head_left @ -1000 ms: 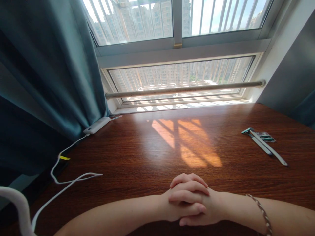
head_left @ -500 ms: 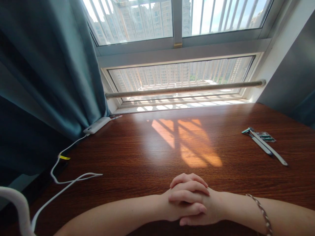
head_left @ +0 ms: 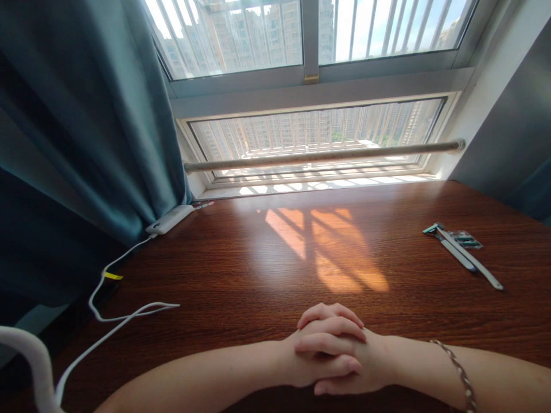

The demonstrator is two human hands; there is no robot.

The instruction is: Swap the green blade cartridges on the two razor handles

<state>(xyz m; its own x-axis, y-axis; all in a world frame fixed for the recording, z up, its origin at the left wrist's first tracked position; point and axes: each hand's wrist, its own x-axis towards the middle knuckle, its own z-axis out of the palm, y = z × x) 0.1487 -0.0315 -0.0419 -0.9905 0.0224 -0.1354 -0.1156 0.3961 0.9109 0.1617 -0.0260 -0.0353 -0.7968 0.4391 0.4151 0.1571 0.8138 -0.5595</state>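
My left hand (head_left: 303, 361) and my right hand (head_left: 372, 358) are clasped together at the near edge of the wooden table (head_left: 224, 258), fingers interlaced. Each is closed around the other, and no object shows between them. A braided bracelet (head_left: 458, 367) circles my right forearm. Well away to the right lie a razor (head_left: 434, 228) with a teal head and long pale handles side by side; whether these are one or two tools I cannot tell. Partly behind them sits a small clear packet (head_left: 467, 239) with teal pieces inside.
On the left, a white power strip or adapter (head_left: 170, 219) rests by the blue curtain (head_left: 107, 115), its white cable (head_left: 124, 318) looping over the table. A yellow tag (head_left: 113, 276) is beside the cable. Beyond the table, a horizontal rail (head_left: 322, 156) crosses the window.
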